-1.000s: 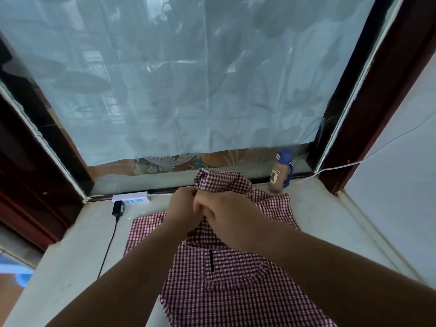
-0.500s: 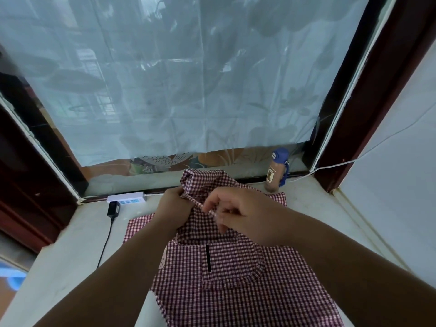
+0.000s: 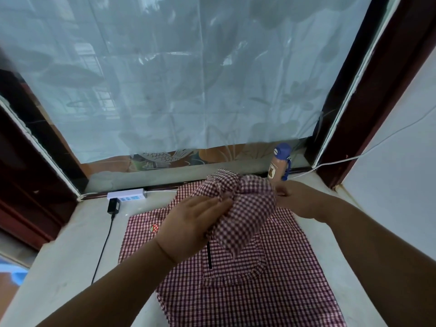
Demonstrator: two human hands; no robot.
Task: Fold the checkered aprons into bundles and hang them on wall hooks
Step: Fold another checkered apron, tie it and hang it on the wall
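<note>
At centre frame, the bunched apron (image 3: 243,208) is pressed by the straight-fingered left hand (image 3: 193,225). The right hand (image 3: 299,199) (fingers hidden) cannot be judged.

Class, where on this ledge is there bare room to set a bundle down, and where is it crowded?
Bare: the ledge left of the black cable. Crowded: the middle, covered by the flat apron; the back, with power strip and bottle.

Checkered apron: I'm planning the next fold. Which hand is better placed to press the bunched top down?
Likely the left. The left hand lies with straight fingers against the bunched top of the checkered apron. The right hand is behind the bunch, beside the bottle, its fingers partly hidden.
</note>
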